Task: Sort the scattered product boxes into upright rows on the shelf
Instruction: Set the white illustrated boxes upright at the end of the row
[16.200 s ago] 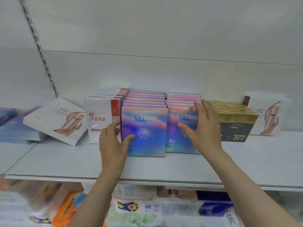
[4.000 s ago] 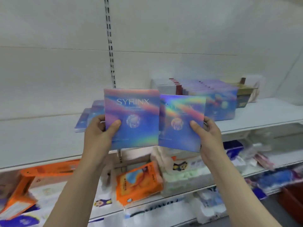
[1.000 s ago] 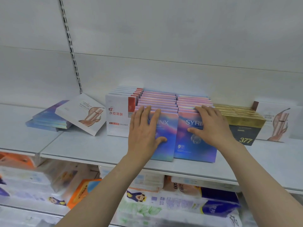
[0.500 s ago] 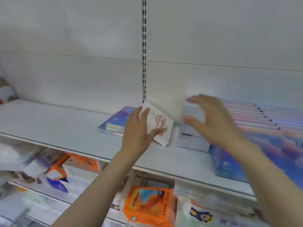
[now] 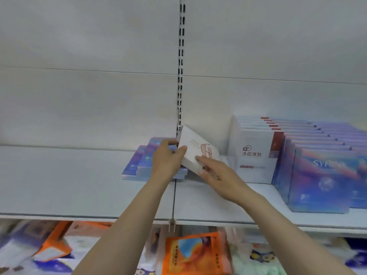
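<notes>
1. Up on the white shelf (image 5: 79,185), seen from the head camera, a white box (image 5: 195,150) sits tilted, its lower edge propped on a flat stack of holographic boxes (image 5: 143,165) just beside the slotted upright (image 5: 180,76) of the back wall.
2. Both hands are on that white box. The left hand (image 5: 165,161) grips its left edge, thumb on the front face and fingers curled behind. The right hand (image 5: 216,173) lies on its lower right corner with straight fingers pressing the face; whether the thumb hooks underneath, I cannot tell.
3. So the hands are close together, with the box between them.
4. The white box is thin and square-ish, pale, with a pinkish-brown picture on the front and small print that is too blurred to read.
5. To its right stands an upright row of white boxes with a red stripe (image 5: 256,155); the front one bears a small logo and the characters 净痘清肤.
6. Further right stand upright rows of blue-purple holographic boxes (image 5: 321,175); the front one has a globe design and letters starting "SY", the rest smeared.
7. Below the shelf, orange packs (image 5: 194,253) and other soft packages lie blurred.
</notes>
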